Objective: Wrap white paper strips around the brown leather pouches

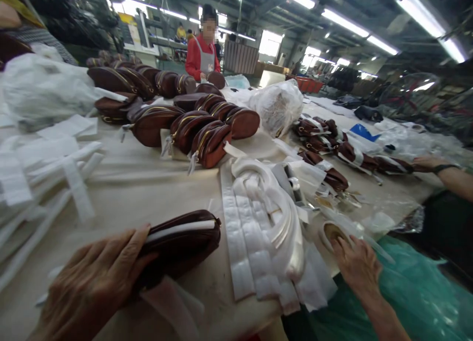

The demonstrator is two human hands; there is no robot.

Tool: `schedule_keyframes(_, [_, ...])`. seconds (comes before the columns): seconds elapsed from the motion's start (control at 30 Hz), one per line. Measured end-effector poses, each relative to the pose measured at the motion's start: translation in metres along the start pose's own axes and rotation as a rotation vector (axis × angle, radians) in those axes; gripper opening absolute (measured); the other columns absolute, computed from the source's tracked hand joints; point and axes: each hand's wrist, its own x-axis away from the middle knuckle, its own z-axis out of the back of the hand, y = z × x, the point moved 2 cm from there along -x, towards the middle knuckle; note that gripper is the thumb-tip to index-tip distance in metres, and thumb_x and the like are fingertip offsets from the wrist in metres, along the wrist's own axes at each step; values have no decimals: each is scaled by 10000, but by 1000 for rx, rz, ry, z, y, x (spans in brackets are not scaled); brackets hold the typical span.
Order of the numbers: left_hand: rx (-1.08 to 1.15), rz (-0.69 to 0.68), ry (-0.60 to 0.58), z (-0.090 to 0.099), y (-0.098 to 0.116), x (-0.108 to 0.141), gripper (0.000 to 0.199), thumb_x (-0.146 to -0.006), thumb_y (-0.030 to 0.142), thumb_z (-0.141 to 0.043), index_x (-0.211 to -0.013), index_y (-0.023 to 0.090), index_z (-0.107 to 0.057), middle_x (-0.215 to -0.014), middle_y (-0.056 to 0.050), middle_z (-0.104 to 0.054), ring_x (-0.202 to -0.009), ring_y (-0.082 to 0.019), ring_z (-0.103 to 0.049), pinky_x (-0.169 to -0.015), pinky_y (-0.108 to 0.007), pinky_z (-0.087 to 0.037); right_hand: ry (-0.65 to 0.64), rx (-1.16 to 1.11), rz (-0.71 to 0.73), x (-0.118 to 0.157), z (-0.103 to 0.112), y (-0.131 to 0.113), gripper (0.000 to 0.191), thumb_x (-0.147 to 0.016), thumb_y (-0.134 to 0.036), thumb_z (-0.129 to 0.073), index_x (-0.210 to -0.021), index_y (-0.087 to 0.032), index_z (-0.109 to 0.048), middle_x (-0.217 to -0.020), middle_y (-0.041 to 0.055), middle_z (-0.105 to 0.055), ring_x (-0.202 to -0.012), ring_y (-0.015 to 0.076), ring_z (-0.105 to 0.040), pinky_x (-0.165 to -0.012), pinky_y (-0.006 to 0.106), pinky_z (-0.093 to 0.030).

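Note:
My left hand (99,277) is closed round the near end of a dark brown leather pouch (185,242). A white strip (181,228) lies along the pouch's zipper, and a pale sheet (173,301) sticks out beneath it. At the table's right edge my right hand (356,264) has its fingers on a roll of tape (330,232), with the fingertips at its core. Between my hands lie stacked white foam strips (244,252) and a looped bundle of white foam strips (281,208).
Several finished-looking brown pouches (210,144) stand at the back. Wrapped brown straps (351,156) lie to the right, near another person's hand (428,163). White strips (74,183) cover the left side. Green plastic (417,291) hangs below the right edge. A person in red (194,55) stands across the table.

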Motion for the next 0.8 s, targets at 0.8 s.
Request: schedule_keyframes(0.8, [-255, -54, -66, 12, 20, -10, 346, -934, 315, -492, -1160, 56, -532, -950, -114, -635, -828, -231, -598, -771, -343, -434, -522, -806, 107, -82, -56, -284, 253, -819, -349, -536, -653, -200, -658, -746, 30, -639, -717, 180, -584, -678, 282, -419])
